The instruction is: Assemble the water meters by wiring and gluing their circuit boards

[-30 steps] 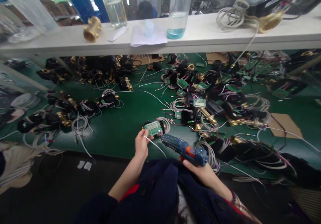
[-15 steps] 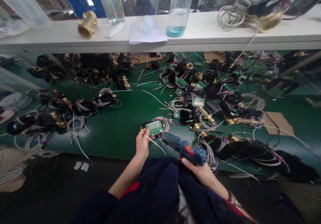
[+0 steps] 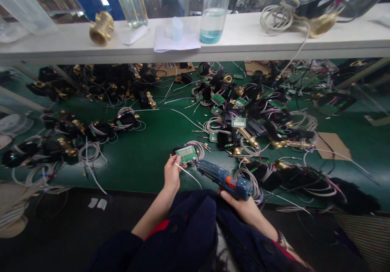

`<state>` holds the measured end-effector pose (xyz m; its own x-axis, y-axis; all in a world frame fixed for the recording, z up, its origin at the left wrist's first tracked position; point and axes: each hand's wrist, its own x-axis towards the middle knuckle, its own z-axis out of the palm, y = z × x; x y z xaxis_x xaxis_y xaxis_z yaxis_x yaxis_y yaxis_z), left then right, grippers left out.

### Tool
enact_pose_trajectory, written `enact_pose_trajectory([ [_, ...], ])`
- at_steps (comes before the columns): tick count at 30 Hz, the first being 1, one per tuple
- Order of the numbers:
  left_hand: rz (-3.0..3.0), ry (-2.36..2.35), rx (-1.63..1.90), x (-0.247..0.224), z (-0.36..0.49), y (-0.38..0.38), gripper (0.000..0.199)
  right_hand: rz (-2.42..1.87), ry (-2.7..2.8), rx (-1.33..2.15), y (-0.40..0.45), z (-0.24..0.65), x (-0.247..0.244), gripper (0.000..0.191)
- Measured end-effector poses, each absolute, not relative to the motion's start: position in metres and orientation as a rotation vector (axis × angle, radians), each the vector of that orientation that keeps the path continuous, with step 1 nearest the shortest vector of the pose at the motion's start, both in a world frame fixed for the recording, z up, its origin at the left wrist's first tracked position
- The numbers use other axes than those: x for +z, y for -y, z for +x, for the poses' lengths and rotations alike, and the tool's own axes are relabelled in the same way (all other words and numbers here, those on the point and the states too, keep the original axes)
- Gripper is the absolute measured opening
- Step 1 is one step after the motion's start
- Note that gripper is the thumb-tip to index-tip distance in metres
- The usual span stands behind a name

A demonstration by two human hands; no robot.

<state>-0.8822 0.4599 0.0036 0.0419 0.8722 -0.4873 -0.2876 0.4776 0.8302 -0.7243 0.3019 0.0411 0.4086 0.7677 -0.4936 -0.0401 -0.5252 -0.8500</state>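
A green circuit board with a small display [image 3: 187, 153] lies over a black housing near the front of the green table. My left hand [image 3: 172, 173] pinches the board's left edge, and a white cable [image 3: 190, 173] curves away beside the fingers. In my right hand [image 3: 237, 201] is a blue glue gun [image 3: 217, 175] with an orange trigger. Its nozzle points left and sits at the lower right corner of the board; whether it touches cannot be made out. Behind the board lies a coil of grey cable [image 3: 199, 149].
Housings with brass fittings and cables crowd the green table [image 3: 146, 142] on the right [image 3: 271, 142] and left [image 3: 63, 142]. A white shelf [image 3: 237, 48] crosses behind, holding a brass fitting [image 3: 101, 28], a bottle [image 3: 131, 8] and a container of blue liquid [image 3: 212, 30].
The view has shifted slightly, so the table and shelf items appear a little further left. Both hands, the board and the glue gun hold nearly the same positions.
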Motion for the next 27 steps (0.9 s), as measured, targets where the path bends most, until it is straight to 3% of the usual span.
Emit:
enact_pose_trajectory([
  [15,0.577,-1.19,0.979,0.0041,-0.8847,-0.4604,0.048,-1.751,0.729,1.352,-0.2995,-0.7245,0.0448,0.048],
  [27,0.586,-1.184,0.966,0.0046,-0.8864,-0.4601,0.048,-1.831,0.609,1.16,-0.3003,-0.7227,0.0453,0.049],
])
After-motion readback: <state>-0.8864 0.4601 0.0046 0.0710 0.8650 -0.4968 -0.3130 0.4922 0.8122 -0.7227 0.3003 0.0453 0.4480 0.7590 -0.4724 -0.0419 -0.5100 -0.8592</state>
